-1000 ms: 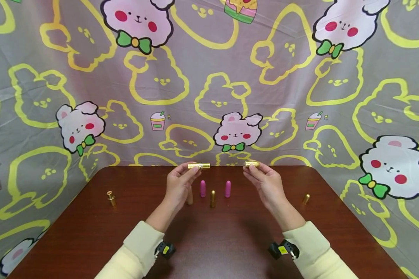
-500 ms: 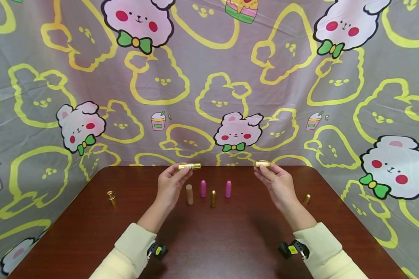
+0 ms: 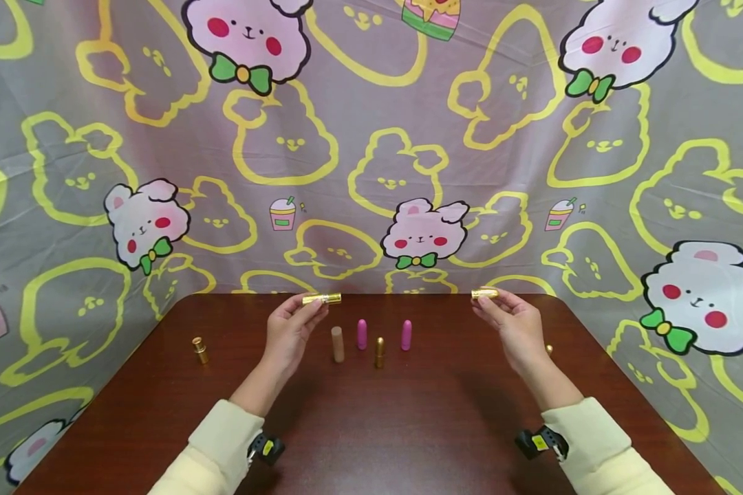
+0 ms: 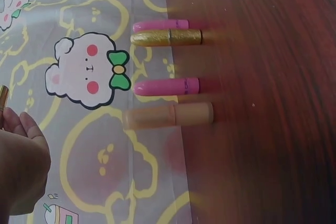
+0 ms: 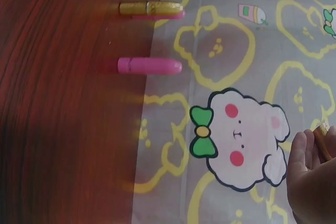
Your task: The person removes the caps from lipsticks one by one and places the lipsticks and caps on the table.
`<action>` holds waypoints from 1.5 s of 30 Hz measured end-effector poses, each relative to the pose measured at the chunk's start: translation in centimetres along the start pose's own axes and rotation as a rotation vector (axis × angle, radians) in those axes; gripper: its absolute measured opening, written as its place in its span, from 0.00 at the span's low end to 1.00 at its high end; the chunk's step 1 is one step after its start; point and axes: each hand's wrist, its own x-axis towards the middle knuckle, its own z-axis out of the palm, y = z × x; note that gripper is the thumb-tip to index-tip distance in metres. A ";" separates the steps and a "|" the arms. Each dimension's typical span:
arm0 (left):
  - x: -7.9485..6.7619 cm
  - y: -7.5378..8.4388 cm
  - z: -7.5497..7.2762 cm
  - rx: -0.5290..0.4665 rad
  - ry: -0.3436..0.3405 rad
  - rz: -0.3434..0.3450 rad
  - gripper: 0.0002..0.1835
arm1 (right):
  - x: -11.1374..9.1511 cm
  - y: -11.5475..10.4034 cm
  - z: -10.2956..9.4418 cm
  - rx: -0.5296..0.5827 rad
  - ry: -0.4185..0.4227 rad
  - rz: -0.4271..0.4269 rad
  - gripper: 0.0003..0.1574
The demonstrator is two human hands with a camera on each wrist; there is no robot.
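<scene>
My left hand pinches a gold lipstick tube between thumb and fingers, lying sideways above the table's far edge. Opposite it, my right hand holds a short gold lipstick cap, also level, with a wide gap between the two pieces. In the left wrist view only part of the left hand shows at the left edge. The right wrist view catches the right hand at its right edge, the cap mostly hidden by fingers.
Between the hands stand a beige tube, two pink tubes and a gold tube, upright on the brown table. An uncapped gold lipstick base is at left. A small gold piece shows behind the right forearm. Patterned cloth hangs behind.
Both hands have moved apart, the left one leftward with the lipstick tube and the right one rightward with the cap. The beige tube has come out from behind the left hand.
</scene>
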 end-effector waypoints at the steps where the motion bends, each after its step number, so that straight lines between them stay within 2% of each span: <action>1: 0.0 0.0 -0.1 0.003 -0.003 0.000 0.13 | 0.1 0.0 -0.2 -0.017 0.002 -0.003 0.11; 9: 0.2 0.5 -1.2 0.022 -0.001 -0.005 0.13 | 0.4 -0.2 -1.7 -0.197 0.023 0.001 0.24; 20: 0.3 1.2 -3.1 0.089 0.047 -0.013 0.10 | 0.8 -0.1 -4.2 -0.415 0.070 0.035 0.25; 26: 0.2 1.4 -3.6 0.097 0.074 -0.024 0.13 | 0.9 -0.1 -5.3 -0.558 0.106 0.035 0.25; 35: 0.4 1.6 -4.5 0.119 0.103 -0.016 0.09 | 0.8 -0.5 -6.9 -0.786 0.125 0.049 0.29; 45: 0.5 1.3 -5.6 0.160 0.167 -0.005 0.10 | 0.9 0.9 -8.6 -0.969 0.119 -0.004 0.26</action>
